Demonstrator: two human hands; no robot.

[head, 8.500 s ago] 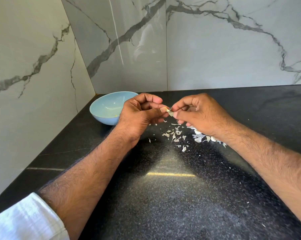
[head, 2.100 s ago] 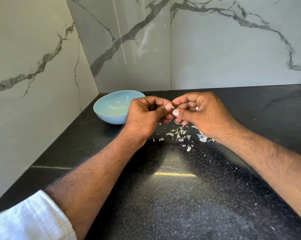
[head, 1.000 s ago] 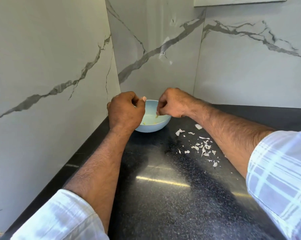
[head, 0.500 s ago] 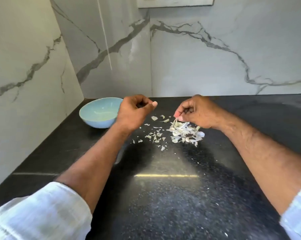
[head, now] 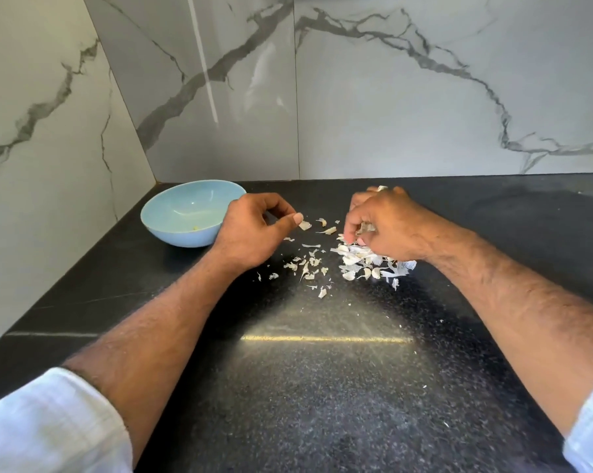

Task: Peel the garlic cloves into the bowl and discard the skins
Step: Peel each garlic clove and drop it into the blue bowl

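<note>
Right hand (head: 387, 227) pinches into the skins (head: 366, 264); left hand (head: 254, 230) hangs loosely curled, holding nothing. Light flakes could scatter across the table (head: 322, 387).

A pale blue bowl (head: 189, 213) was seen on a black countertop (head: 322, 387) flecked all over with fine white and grey specks. The garlic skins (head: 363, 264) scattered on it were papery white, some tinged cream. A small yellowish bit was noted inside the bowl. The wall tiles (head: 390, 114) were white to light grey, marbled with dark grey veins. White sleeves (head: 49, 425) were seen, faintly striped.
</note>
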